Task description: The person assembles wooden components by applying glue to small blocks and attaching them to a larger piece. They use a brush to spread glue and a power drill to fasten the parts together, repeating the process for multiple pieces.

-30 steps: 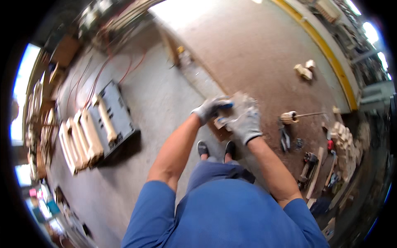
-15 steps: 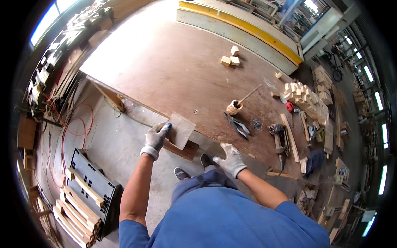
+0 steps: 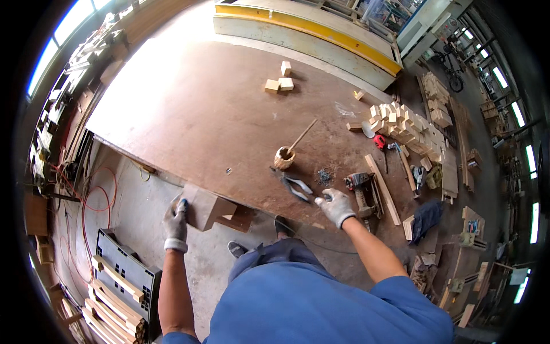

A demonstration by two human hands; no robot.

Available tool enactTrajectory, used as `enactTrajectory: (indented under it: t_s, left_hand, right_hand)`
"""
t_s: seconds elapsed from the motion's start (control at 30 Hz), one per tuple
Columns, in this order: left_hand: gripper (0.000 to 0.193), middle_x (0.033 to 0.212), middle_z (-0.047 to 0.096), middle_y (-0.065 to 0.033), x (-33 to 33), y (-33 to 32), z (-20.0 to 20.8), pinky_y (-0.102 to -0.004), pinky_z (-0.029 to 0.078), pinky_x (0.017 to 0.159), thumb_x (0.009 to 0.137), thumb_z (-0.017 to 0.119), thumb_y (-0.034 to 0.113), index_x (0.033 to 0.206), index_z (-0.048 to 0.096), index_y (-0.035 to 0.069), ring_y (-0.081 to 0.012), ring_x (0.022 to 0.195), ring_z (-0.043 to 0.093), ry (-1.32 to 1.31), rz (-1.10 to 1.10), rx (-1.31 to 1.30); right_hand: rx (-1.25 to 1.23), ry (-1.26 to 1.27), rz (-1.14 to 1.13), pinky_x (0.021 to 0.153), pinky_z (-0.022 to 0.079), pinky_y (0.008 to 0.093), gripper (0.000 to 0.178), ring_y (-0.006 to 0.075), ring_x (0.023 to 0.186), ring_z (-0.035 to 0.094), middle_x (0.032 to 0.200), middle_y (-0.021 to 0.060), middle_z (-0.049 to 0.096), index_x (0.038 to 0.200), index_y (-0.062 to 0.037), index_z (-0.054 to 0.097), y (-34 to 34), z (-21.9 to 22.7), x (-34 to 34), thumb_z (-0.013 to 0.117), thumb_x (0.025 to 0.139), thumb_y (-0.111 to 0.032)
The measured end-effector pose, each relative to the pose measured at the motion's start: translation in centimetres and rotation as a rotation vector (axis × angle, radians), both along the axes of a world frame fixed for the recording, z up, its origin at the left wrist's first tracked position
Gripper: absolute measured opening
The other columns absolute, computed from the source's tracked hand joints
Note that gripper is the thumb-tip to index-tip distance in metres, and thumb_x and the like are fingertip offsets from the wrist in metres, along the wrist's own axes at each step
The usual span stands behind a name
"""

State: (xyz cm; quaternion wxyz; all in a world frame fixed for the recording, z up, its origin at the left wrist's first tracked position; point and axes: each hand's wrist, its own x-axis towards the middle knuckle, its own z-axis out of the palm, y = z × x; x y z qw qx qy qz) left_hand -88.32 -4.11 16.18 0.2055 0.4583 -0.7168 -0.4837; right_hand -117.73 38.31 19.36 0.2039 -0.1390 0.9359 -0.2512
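Observation:
My left hand [image 3: 176,222], in a pale glove with a blue-tipped finger, closes on the left side of a wooden box-like piece [image 3: 200,207] at the table's front edge. The piece has a flat top face and an opening toward the right. My right hand [image 3: 336,207], gloved too, reaches over the front edge with fingers apart and holds nothing. Just left of its fingertips lie pliers with grey handles [image 3: 297,188]. A nail gun [image 3: 361,192] rests right of that hand. Behind the pliers stands a small pot [image 3: 283,159] with a stick in it, beside small dark bits [image 3: 325,175].
On the brown table [image 3: 189,109] are three wooden blocks [image 3: 279,85], a block pile [image 3: 407,123], a red-handled screwdriver [image 3: 380,143], a hammer [image 3: 405,167] and a wood strip [image 3: 382,189]. Wooden strips lie on a black crate [image 3: 129,269] at lower left. A red hose [image 3: 109,209] crosses the floor.
My right hand has moved forward from the table's edge, toward the pliers and nail gun. The wooden piece in my left hand has turned, showing its side and opening. The whole view has shifted.

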Motion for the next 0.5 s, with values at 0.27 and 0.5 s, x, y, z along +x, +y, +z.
enactTrajectory:
  t_s: [0.27,0.5]
  left_hand:
    - [0.048,0.128,0.07,-0.0051,3.1,-0.6,-4.2,-0.0328,0.048,0.105,0.105,0.065,0.036,0.136,0.067,0.0,-0.015,0.114,0.062,0.146,0.143,0.178]
    - [0.045,0.119,0.069,0.0001,3.2,-0.2,-3.5,-0.0302,0.048,0.1,0.106,0.063,0.04,0.13,0.07,0.002,-0.0121,0.106,0.06,0.083,0.187,0.166]
  right_hand:
    - [0.067,0.174,-0.257,0.09,0.058,0.0404,0.025,0.0314,0.098,0.076,0.101,0.0152,0.078,0.102,-0.0087,0.08,10.0,-1.2,-11.4,0.077,0.086,-0.028]
    - [0.468,0.293,-0.26,0.107,0.05,0.0456,0.04,0.0394,0.123,0.064,0.121,0.0258,0.069,0.121,-0.0042,0.071,20.1,-6.6,-18.4,0.072,0.083,-0.017]
